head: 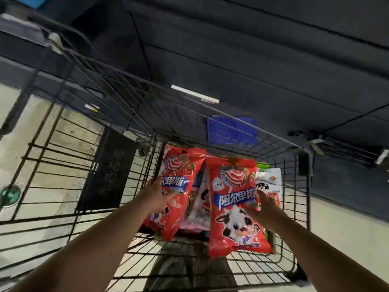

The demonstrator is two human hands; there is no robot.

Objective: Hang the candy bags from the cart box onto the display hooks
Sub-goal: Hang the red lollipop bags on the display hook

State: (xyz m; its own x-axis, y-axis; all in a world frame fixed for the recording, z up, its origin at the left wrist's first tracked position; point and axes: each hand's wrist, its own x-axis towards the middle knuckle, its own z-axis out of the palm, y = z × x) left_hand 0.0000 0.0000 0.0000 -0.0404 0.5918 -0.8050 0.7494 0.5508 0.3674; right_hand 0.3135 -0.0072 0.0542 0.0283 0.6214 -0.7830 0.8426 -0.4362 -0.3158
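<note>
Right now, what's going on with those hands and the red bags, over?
Left hand grips one red candy bag. Right hand grips second red candy bag. Both inside wire cart, over white bags. Nothing blocking the lift.

both bare forearms reach forward from the lower corners of the view and draw slightly toward each other. the left hand (pixel 156 196) shows its back to the camera on a fairly straight wrist. it grips the left edge of the left red bag (pixel 181 165), with the thumb lying across the bag's front and the fingers hidden behind it. the right hand (pixel 266 204) is about level with the left and well apart from it. it grips the right edge of the right red bag (pixel 231 207), thumb pressed on the front and fingers wrapped out of sight behind.
</note>
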